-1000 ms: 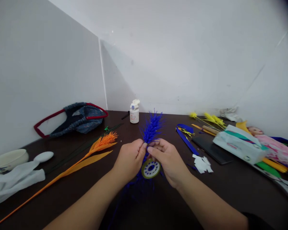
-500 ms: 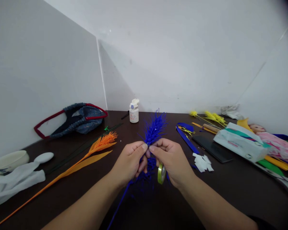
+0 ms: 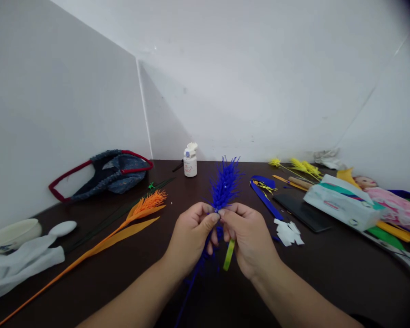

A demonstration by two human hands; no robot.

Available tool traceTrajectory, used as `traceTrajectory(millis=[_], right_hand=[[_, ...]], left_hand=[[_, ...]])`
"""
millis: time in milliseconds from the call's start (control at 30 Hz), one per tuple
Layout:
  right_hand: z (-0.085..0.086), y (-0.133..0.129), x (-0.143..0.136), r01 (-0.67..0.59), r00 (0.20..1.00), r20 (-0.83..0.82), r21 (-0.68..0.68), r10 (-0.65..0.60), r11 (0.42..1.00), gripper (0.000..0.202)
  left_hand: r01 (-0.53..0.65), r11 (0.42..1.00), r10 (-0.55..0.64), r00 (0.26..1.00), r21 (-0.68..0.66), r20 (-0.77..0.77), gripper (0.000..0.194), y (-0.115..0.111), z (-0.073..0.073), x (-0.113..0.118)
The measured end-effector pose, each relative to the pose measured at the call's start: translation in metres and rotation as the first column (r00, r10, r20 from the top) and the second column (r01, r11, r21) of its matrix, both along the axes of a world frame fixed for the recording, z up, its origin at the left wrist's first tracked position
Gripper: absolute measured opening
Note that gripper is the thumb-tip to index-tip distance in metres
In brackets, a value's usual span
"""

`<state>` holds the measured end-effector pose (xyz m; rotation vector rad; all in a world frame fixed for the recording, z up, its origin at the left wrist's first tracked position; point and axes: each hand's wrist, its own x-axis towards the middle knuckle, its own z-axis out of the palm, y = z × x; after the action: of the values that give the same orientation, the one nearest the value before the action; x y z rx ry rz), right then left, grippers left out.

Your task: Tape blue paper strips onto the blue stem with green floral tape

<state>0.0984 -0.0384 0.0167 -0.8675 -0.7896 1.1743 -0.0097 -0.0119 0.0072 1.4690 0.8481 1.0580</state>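
A blue artificial wheat ear (image 3: 225, 184) stands upright between my hands, its bristly tip pointing toward the wall. My left hand (image 3: 194, 232) is closed, thumb and fingers pinching the base of the ear. Right beside it, my right hand (image 3: 248, 232) pinches the same spot, thumb tips nearly touching. From under the right fingers hangs a roll of yellow-green tape (image 3: 229, 255), seen edge-on. More blue bristles and a thin blue stem (image 3: 187, 291) trail below the left hand, partly hidden by the fingers.
An orange wheat stalk (image 3: 123, 225), a white spoon (image 3: 63, 228) and a denim bag (image 3: 112, 175) lie left. A white bottle (image 3: 190, 163) stands behind. To the right are a blue strip (image 3: 266, 200), white paper pieces (image 3: 289, 233), a black phone-like slab (image 3: 302, 212), a tissue pack (image 3: 343, 202) and a doll (image 3: 392, 205).
Both hands and the blue wheat ear have shifted slightly right in view. The tape roll has turned from showing its ring face to nearly edge-on.
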Motion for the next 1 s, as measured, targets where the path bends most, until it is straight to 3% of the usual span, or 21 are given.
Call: traceTrajectory(millis=[167, 267, 433, 500, 667, 900, 1000], right_hand=[[0.0, 0.004, 0.001, 0.045, 0.997, 0.067, 0.013, -0.046, 0.999, 0.028], [0.0, 0.003, 0.002, 0.061, 0.992, 0.113, 0.025, -0.063, 0.998, 0.028], [0.0, 0.001, 0.004, -0.044, 0.979, 0.2, -0.008, 0.045, 0.999, 0.009], [0.0, 0.0, 0.006, -0.111, 0.97, 0.212, -0.042, 0.118, 0.993, 0.017], [0.001, -0.001, 0.012, -0.296, 0.95, 0.089, -0.05, 0.3, 0.954, 0.019], [0.006, -0.012, 0.011, -0.336, 0.936, -0.099, 0.027, 0.337, 0.942, 0.018], [0.004, -0.02, 0.003, -0.312, 0.945, -0.08, 0.074, 0.318, 0.947, 0.018]], left_hand=[[-0.085, 0.986, 0.104, 0.987, 0.143, -0.127, 0.023, -0.004, 0.003, -0.002], [-0.127, 0.979, 0.148, 0.981, 0.158, -0.129, 0.025, -0.007, 0.005, -0.002], [-0.134, 0.987, 0.139, 0.989, 0.089, -0.056, 0.027, -0.003, 0.007, -0.005], [-0.126, 0.988, 0.129, 0.991, 0.088, -0.031, 0.027, 0.001, 0.008, -0.01], [-0.098, 0.994, 0.094, 0.994, 0.058, 0.062, 0.023, 0.009, 0.013, -0.018], [-0.023, 0.998, 0.035, 0.965, -0.05, 0.258, 0.02, 0.01, 0.017, -0.02], [-0.056, 0.996, 0.074, 0.946, -0.066, 0.316, 0.02, 0.013, 0.016, -0.02]])
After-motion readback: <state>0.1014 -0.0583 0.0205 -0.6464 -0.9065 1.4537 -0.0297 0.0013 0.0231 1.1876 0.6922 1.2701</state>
